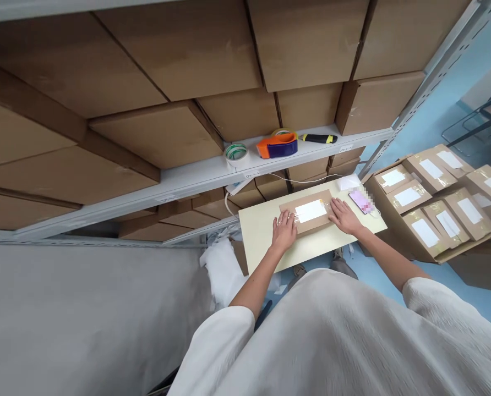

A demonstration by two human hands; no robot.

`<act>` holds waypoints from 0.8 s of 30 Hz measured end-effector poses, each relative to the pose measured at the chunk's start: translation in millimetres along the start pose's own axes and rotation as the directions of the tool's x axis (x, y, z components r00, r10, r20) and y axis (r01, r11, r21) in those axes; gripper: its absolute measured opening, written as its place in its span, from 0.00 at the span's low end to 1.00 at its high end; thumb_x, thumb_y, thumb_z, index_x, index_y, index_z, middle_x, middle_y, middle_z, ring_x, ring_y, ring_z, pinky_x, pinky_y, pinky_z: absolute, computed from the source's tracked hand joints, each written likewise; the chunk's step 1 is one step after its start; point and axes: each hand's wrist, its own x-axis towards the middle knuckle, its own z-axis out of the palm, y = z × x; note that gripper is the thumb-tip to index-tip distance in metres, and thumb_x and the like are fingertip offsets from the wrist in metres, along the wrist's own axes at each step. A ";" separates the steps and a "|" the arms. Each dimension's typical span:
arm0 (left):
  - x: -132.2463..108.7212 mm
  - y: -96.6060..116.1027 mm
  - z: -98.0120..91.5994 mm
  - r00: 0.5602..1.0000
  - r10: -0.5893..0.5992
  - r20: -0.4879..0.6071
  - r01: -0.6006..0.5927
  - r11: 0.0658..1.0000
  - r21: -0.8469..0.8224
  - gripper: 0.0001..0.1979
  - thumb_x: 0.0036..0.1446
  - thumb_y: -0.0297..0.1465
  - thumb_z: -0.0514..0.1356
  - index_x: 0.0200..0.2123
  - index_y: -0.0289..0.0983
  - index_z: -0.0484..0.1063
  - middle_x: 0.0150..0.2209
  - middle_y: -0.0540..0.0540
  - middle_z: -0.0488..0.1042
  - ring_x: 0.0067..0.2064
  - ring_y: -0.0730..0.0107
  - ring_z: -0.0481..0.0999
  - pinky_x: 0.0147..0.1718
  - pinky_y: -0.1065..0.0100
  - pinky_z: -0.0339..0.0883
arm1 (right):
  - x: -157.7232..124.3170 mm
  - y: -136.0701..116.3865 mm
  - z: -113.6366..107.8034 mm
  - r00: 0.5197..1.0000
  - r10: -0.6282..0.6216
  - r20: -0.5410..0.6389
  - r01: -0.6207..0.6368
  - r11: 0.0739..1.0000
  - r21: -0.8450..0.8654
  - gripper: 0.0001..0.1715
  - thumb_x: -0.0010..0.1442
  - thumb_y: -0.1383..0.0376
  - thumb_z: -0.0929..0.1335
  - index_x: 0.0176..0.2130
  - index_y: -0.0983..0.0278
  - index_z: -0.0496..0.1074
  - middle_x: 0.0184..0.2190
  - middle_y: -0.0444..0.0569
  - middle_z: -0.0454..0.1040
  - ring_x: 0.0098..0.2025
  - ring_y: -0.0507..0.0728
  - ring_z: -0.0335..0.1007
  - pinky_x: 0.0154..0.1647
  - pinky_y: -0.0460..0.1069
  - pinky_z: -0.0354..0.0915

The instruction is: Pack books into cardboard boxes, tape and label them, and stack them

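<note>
Brown on the cardboard parcel [317,225], with white on its label [310,211]; pale yellow on the tabletop [266,248]. Far, on the whitish shelf [196,171]: white and green on the tape roll [237,161], orange and navy on the tape dispenser [281,147], black and yellow on the utility knife [320,138]. Right: lilac-pink phone screen [358,199], light-blue floor [371,269]. Near: off-white shirt [332,330].

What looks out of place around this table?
A small white scrap lies on the blue floor near the pale yellow rectangular table, like dropped litter. The rumpled white bundle left of the table looks untidy. The brown cardboard box on top shows no obvious damage.
</note>
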 end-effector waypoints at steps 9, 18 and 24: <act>70.6 78.1 4.5 0.984 -0.129 -0.121 0.111 0.983 -0.146 0.22 0.71 0.30 0.53 0.65 0.40 0.73 0.69 0.36 0.73 0.72 0.46 0.69 0.73 0.43 0.59 | 6.6 130.5 -22.9 0.978 0.209 0.020 -0.209 0.976 0.064 0.32 0.77 0.54 0.61 0.69 0.65 0.74 0.73 0.64 0.71 0.75 0.72 0.66 0.76 0.67 0.62; 145.1 204.2 23.4 1.000 0.013 -0.020 -0.017 0.980 -0.196 0.24 0.76 0.31 0.49 0.69 0.46 0.72 0.71 0.44 0.73 0.73 0.55 0.68 0.74 0.50 0.56 | 72.8 224.2 -57.6 0.953 0.227 0.199 -0.253 0.960 0.118 0.24 0.72 0.64 0.63 0.60 0.66 0.80 0.61 0.62 0.81 0.60 0.68 0.79 0.63 0.59 0.73; 167.4 233.9 46.8 0.997 -0.017 0.079 0.035 0.973 -0.227 0.23 0.75 0.28 0.51 0.67 0.44 0.74 0.67 0.43 0.77 0.71 0.54 0.70 0.73 0.50 0.59 | 126.7 232.0 -40.8 0.944 0.211 0.255 -0.255 0.954 0.156 0.23 0.72 0.64 0.65 0.61 0.66 0.76 0.53 0.60 0.83 0.51 0.65 0.80 0.53 0.55 0.74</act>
